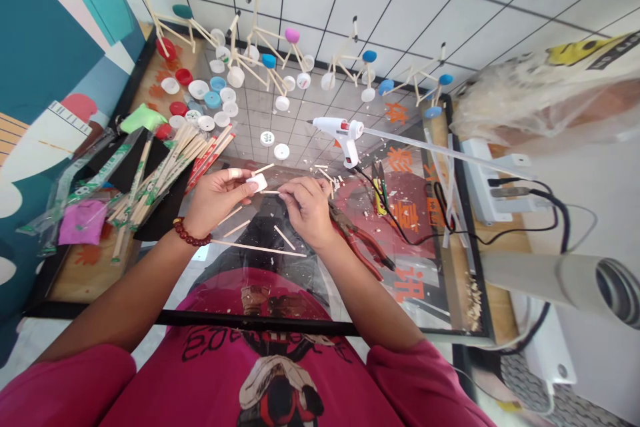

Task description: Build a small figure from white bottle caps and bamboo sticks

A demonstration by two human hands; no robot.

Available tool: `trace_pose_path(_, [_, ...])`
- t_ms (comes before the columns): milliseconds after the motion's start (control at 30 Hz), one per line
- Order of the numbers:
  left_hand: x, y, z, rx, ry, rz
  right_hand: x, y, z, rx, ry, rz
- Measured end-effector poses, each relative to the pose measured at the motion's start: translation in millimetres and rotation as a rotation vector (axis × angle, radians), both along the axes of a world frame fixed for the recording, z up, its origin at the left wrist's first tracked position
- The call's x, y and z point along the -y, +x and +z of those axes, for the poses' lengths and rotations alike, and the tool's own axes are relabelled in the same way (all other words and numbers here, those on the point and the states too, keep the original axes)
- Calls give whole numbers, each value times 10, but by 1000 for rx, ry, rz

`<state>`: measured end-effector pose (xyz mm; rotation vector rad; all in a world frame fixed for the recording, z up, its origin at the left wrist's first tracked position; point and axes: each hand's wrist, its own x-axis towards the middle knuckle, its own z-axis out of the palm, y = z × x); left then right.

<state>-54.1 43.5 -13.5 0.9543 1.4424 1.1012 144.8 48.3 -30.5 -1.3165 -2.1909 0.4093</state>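
A white bottle cap (259, 183) is pinched in my left hand (220, 195), with a short wooden stick (263, 169) showing just above it. The fingertips of my right hand (307, 203) close on another short wooden stick (271, 192), whose free end points at the cap. I cannot tell whether that stick touches the cap. Below my hands, several cut stick pieces (237, 228) and one longer stick (260, 249) lie on the glass tabletop. Red-handled pliers (357, 240) rest beside my right forearm.
A white glue gun (345, 137) with a long glue stick lies ahead, its cord trailing right past yellow-green scissors (379, 190). Several stick models with caps stand along the tiled wall. Loose caps (213, 100) and wrapped chopsticks (160, 173) lie to the left.
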Motion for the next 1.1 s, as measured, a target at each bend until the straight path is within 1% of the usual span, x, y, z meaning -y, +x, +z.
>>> trace_pose_path(100, [-2, -3, 0, -12, -7, -6, -5, -2, -4, 6, -10, 0])
trace_pose_path(300, [5, -22, 4, -19, -11, -29, -13, -3, -1, -69, -16, 3])
trace_pose_path(500, [7, -48, -18, -38, 4, -62, -24, -2, -10, -98, -24, -1])
trace_pose_path(733, [-7, -50, 59, -221, 36, -125, -24, -13, -52, -61, -29, 1])
trace_pose_path(867, [-5, -59, 37, -211, 26, -123, -24, -15, -78, -27, -43, -13])
trace_pose_path(967, [6, -63, 10, -221, 75, -141, -25, -17, -87, -13, -49, -14])
trace_pose_path(1100, [13, -66, -5, -334, 165, -189, -31, -25, -90, -7, -50, -16])
